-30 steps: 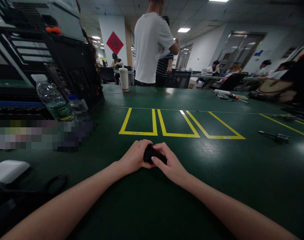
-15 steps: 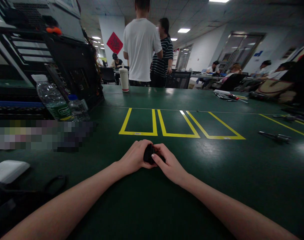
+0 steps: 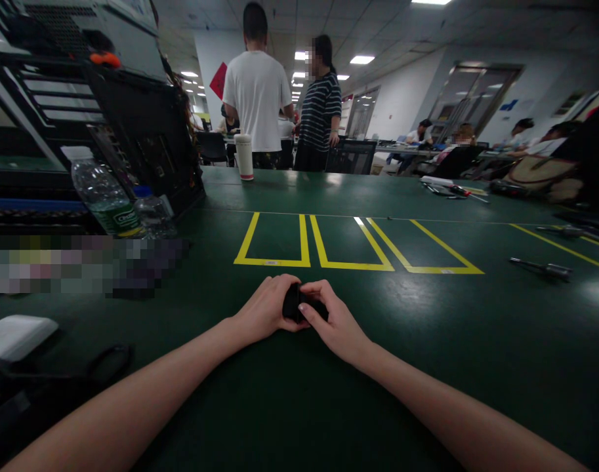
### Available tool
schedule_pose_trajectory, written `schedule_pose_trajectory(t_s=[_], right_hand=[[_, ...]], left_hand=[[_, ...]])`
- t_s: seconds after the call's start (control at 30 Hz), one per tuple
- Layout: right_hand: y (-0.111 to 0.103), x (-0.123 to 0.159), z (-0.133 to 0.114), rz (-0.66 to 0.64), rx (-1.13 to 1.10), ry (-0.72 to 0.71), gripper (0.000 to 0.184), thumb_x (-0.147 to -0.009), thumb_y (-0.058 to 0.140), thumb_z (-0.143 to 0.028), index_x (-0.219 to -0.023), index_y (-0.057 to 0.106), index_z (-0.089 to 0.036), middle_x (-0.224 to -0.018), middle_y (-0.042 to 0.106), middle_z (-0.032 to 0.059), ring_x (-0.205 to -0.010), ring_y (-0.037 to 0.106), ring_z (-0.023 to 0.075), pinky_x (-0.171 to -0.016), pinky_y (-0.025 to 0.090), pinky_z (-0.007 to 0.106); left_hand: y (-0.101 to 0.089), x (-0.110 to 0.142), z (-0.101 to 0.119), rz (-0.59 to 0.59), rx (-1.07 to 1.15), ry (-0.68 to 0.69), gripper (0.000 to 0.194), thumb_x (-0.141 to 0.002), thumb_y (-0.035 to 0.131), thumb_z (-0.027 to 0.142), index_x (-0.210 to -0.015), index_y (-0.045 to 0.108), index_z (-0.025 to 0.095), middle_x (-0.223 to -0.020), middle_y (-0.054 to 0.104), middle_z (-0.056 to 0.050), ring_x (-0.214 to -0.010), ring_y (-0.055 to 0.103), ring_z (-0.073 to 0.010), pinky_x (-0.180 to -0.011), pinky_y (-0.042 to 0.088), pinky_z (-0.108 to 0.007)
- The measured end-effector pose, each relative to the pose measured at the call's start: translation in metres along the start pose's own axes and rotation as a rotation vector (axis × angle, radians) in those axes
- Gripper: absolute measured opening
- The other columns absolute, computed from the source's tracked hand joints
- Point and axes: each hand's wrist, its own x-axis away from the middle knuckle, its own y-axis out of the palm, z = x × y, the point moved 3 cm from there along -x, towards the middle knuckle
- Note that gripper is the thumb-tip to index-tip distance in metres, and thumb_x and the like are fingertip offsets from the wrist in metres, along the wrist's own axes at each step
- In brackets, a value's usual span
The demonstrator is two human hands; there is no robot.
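Observation:
Both my hands rest together on the green table (image 3: 476, 341), just in front of three yellow taped boxes (image 3: 351, 246). My left hand (image 3: 264, 308) is curled around a small black object (image 3: 293, 303), and my right hand (image 3: 333, 321) grips the same object from the other side, thumb on top. The object is mostly hidden by my fingers, so I cannot make out what it is.
Plastic water bottles (image 3: 105, 196) and a dark open machine case (image 3: 146, 141) stand at the left. A white pad (image 3: 14, 334) and black scissors (image 3: 107, 360) lie near left. A white tumbler (image 3: 244, 156) stands at the back, a screwdriver (image 3: 542, 267) at right. Two people (image 3: 279, 105) stand beyond the table.
My hands have stayed in place on the black object. The person in the white shirt has walked left and farther from the table, uncovering the person in stripes.

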Motion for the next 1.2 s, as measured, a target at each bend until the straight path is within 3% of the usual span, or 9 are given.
schedule_pose_trajectory(t_s=[0.17, 0.53, 0.8, 0.97, 1.2], right_hand=[[0.0000, 0.0001, -0.0018, -0.019, -0.010, 0.014, 0.025, -0.084, 0.043, -0.023, -0.109, 0.043, -0.021, -0.102, 0.050, 0.0051, -0.095, 0.050, 0.0180, -0.083, 0.042, 0.037], [-0.0011, 0.0000, -0.0010, 0.043, 0.045, -0.089, 0.015, -0.081, 0.046, -0.017, -0.095, 0.049, -0.021, -0.100, 0.048, 0.0044, -0.093, 0.048, 0.0180, -0.082, 0.042, 0.036], [0.0005, 0.0002, 0.0015, -0.007, -0.069, 0.039, 0.028, -0.082, 0.046, -0.022, -0.110, 0.042, -0.021, -0.104, 0.051, 0.0052, -0.097, 0.050, 0.0183, -0.085, 0.042, 0.039], [-0.0007, 0.0007, -0.0021, -0.021, -0.012, 0.002, 0.018, -0.082, 0.045, -0.023, -0.100, 0.047, -0.020, -0.095, 0.053, 0.0040, -0.088, 0.052, 0.0177, -0.078, 0.045, 0.036], [-0.0036, -0.0011, -0.0006, 0.071, 0.029, -0.092, 0.012, -0.080, 0.049, -0.018, -0.091, 0.051, -0.022, -0.099, 0.050, 0.0033, -0.094, 0.049, 0.0185, -0.082, 0.043, 0.037]], left_hand=[[-0.0015, 0.0011, 0.0008, -0.014, 0.019, 0.002, 0.053, -0.065, 0.067, 0.034, -0.107, 0.040, 0.016, -0.100, 0.052, -0.008, -0.087, 0.052, -0.0218, -0.073, 0.044, -0.035], [-0.0001, -0.0015, 0.0014, -0.008, -0.026, 0.018, 0.054, -0.063, 0.069, 0.033, -0.105, 0.040, 0.014, -0.099, 0.052, -0.009, -0.087, 0.051, -0.0229, -0.073, 0.043, -0.035], [-0.0004, 0.0006, 0.0008, -0.017, 0.003, -0.004, 0.054, -0.065, 0.067, 0.035, -0.107, 0.039, 0.016, -0.102, 0.052, -0.008, -0.089, 0.052, -0.0228, -0.075, 0.044, -0.036], [-0.0013, 0.0006, 0.0009, -0.021, 0.001, -0.009, 0.053, -0.065, 0.067, 0.034, -0.106, 0.039, 0.016, -0.100, 0.052, -0.008, -0.088, 0.052, -0.0228, -0.073, 0.044, -0.036], [-0.0021, 0.0001, 0.0022, -0.006, 0.004, 0.015, 0.054, -0.064, 0.068, 0.035, -0.106, 0.039, 0.015, -0.099, 0.052, -0.008, -0.088, 0.052, -0.0231, -0.073, 0.044, -0.035]])
